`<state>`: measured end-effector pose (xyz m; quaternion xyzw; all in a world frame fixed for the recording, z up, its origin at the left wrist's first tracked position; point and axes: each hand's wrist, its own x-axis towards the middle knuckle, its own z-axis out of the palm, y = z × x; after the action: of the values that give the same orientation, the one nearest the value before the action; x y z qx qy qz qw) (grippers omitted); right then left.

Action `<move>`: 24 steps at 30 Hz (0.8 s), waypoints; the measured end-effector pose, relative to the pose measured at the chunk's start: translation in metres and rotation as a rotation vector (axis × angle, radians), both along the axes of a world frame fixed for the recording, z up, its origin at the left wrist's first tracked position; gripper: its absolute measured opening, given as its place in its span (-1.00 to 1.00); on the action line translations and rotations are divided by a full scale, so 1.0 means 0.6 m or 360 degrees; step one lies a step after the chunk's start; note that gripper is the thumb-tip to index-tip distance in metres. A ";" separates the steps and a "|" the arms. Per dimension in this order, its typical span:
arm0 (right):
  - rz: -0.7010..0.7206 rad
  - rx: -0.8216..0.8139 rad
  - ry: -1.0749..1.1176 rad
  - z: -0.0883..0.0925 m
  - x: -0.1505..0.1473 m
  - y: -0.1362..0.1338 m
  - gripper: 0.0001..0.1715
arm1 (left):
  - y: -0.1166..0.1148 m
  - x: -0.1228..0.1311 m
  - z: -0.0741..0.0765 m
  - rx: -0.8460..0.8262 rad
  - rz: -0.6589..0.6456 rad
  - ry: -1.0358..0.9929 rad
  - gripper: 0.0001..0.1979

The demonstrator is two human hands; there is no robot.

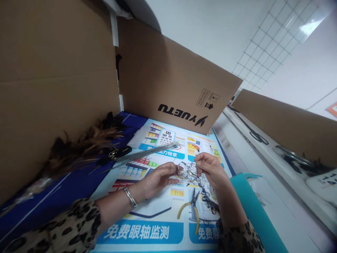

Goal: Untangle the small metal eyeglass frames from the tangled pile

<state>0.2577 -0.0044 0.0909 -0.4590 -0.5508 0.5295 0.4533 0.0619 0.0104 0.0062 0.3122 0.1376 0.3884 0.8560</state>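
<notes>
Feathers line tabletop's left edge; wires cross poster's left edge. Your left hand pinches tangle, toward poster's right edge; carton stands behind. Pliers nearer you. Your right hand beside tangle, grip unclear. Wall grid right.

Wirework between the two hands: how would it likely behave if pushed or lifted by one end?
The wirework probably springs rather than flops, as its thin strands stand in open loops. It is likely light for its size, being mostly gaps. It might snag on the dark looped pieces close by its edge; whether they join it is unclear.
</notes>
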 end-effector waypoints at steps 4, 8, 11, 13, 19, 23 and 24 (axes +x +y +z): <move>0.0000 -0.0053 0.0019 -0.009 0.007 -0.002 -0.87 | -0.004 -0.001 0.005 0.0003 -0.0015 -0.0009 -0.93; -0.0042 -0.0079 0.0017 -0.023 0.020 -0.002 -0.84 | -0.002 -0.001 0.001 -0.0001 -0.0042 -0.0053 -0.94; -0.0055 -0.0096 0.0032 -0.032 0.025 0.000 -0.84 | 0.001 0.001 -0.005 -0.0022 -0.0042 -0.0095 -0.94; -0.0047 -0.0104 0.0057 -0.035 0.026 0.002 -0.84 | 0.001 0.003 -0.008 -0.0042 -0.0041 -0.0117 -0.93; -0.0007 -0.0129 0.0159 -0.041 0.024 0.006 -0.84 | -0.001 0.005 -0.008 -0.0127 -0.0120 -0.0191 -0.90; 0.0024 -0.0136 0.0208 -0.046 0.021 0.005 -0.87 | -0.006 0.008 -0.006 -0.0138 -0.0100 -0.0168 -0.85; 0.0031 -0.0135 0.0217 -0.046 0.020 0.004 -0.87 | -0.007 0.010 -0.007 -0.0144 -0.0084 -0.0158 -0.84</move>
<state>0.2697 -0.0017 0.0633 -0.4353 -0.5003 0.5868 0.4647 0.0677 0.0064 0.0021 0.2569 0.1043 0.3742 0.8849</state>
